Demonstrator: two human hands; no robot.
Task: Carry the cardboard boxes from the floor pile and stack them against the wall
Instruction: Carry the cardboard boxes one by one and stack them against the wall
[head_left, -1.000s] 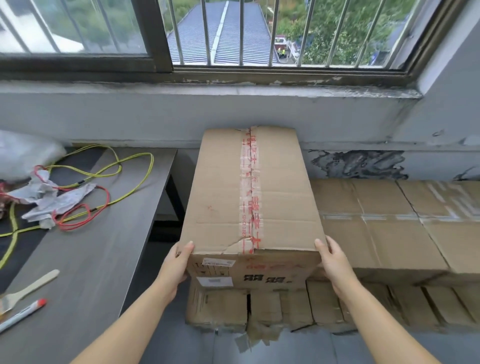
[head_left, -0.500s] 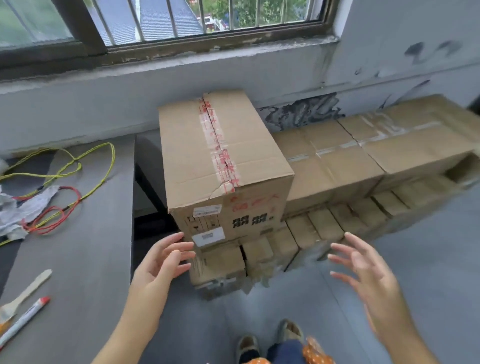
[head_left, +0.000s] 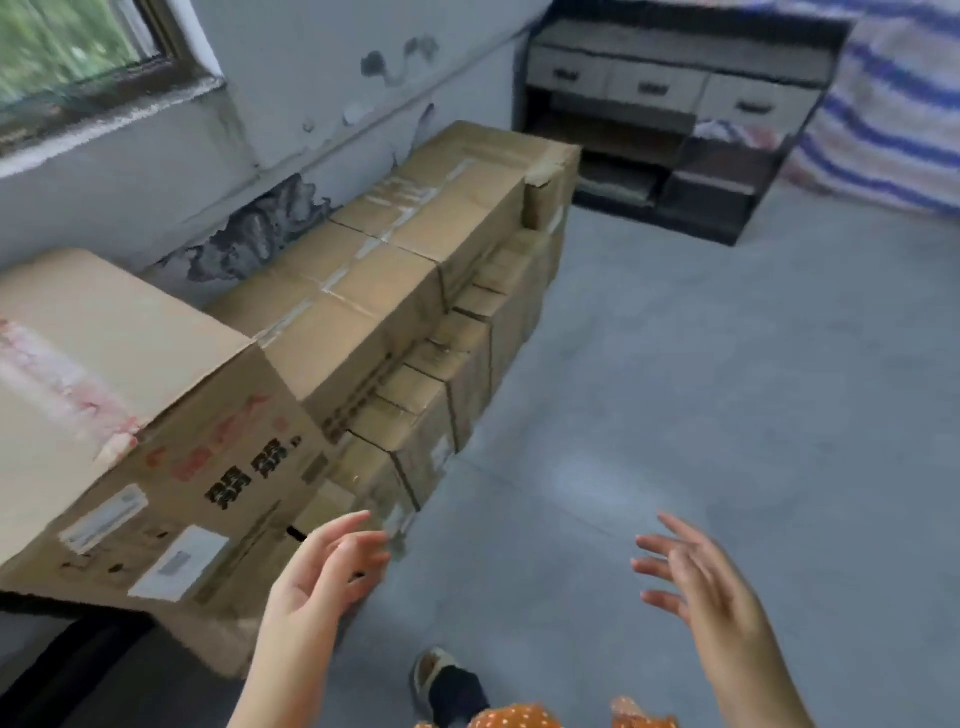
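Both hands are off the box (head_left: 156, 415) now; left hand (head_left: 322, 577) and right hand (head_left: 696, 582) hang open, empty. It's stacked, next one's due.

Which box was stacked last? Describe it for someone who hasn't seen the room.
Follow the peeling wall under the window to the row of boxes. The box with red tape sits highest at the window end. Only it has red tape and black characters; its neighbours carry clear tape.
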